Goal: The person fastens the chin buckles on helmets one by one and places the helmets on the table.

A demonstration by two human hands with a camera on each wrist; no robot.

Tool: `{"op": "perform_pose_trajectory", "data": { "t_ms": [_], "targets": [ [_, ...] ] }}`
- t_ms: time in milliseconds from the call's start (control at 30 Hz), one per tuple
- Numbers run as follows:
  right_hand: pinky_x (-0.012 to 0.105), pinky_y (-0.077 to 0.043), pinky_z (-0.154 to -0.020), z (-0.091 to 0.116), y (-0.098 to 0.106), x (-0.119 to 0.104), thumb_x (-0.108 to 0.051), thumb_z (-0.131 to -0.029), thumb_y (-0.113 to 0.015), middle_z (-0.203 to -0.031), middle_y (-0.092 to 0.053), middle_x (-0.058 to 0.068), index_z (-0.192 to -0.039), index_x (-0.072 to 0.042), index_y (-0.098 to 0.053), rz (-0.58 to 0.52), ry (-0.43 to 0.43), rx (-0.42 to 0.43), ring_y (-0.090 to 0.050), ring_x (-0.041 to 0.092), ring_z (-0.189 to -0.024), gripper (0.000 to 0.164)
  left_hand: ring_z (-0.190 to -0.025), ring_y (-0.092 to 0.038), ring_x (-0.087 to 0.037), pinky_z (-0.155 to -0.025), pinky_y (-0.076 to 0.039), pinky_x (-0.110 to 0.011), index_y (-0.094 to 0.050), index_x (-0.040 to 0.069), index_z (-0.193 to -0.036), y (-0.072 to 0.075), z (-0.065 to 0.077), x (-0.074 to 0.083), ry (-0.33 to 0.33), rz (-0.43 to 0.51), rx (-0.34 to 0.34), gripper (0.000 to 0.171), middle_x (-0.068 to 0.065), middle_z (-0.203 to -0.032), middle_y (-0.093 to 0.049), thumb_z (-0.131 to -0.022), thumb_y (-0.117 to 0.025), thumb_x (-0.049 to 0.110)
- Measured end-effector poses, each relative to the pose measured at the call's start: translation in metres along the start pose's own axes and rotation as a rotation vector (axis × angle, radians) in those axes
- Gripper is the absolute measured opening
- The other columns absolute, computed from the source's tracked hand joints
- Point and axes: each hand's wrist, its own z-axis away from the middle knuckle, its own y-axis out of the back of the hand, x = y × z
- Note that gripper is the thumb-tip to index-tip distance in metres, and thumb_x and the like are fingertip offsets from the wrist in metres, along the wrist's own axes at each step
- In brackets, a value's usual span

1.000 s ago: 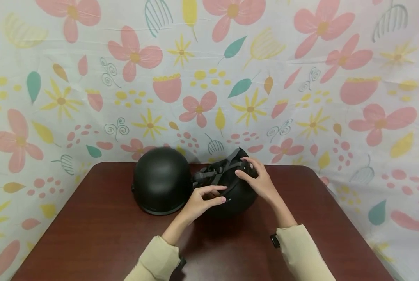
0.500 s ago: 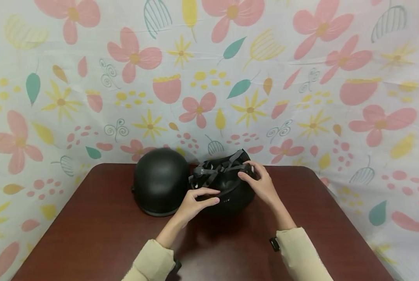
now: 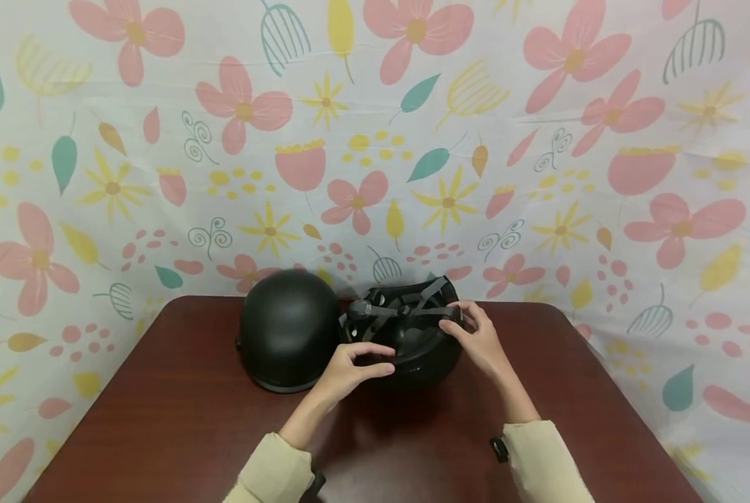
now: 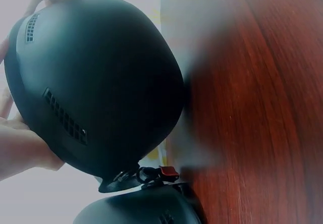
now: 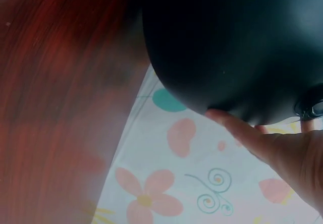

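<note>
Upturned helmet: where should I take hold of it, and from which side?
I'd pinch the upturned helmet by its rim at the near and right edges, coming from the person's side, thumbs outside. Its hollow faces up, leaving that edge exposed; the straps across the opening could snag fingers, and the other helmet crowds the left side.

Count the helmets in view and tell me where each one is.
2. The dome-up helmet rests on the table; the upturned helmet is just to its right, straps showing. No third shows, though anything directly behind them could be hidden.
</note>
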Motion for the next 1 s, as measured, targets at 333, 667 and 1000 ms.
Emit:
{"op": "perform_pose_trajectory", "data": {
  "t_ms": [333,667,1000],
  "targets": [
    [0.041,-0.048,-0.101,0.004,0.010,0.015,-0.023,-0.100,-0.055,-0.153,-0.035,0.018,-0.134,-0.004,-0.044,-0.069,0.007,-0.014,-0.037,0.039,-0.142,0.041,-0.146,-0.032,-0.030,-0.117,-0.021,-0.062,-0.072,0.015,-0.117,0.004,0.001,-0.004,-0.002,-0.049,0.042,0.036,-0.002,-0.141,-0.055,-0.083,-0.078,0.023],
    [0.020,-0.051,-0.081,0.007,0.013,0.032,-0.017,-0.099,-0.054,-0.158,-0.027,0.021,-0.129,0.004,-0.046,-0.073,0.012,-0.035,-0.052,0.018,-0.126,0.037,-0.148,-0.023,-0.032,-0.114,-0.024,-0.064,-0.068,0.012,-0.123,0.008,0.003,-0.015,0.009,-0.153,0.064,0.046,-0.004,-0.153,-0.042,-0.080,-0.081,0.024],
    [0.060,-0.034,-0.111,0.002,0.007,0.038,-0.018,-0.098,-0.056,-0.160,-0.020,0.022,-0.140,0.000,-0.040,-0.034,-0.030,-0.089,-0.022,0.046,-0.146,0.048,-0.140,-0.034,-0.037,-0.108,-0.031,-0.064,-0.069,0.009,-0.120,0.008,0.001,-0.026,-0.086,-0.254,0.163,0.042,-0.012,-0.147,-0.048,-0.082,-0.079,0.022]
  ]
}}
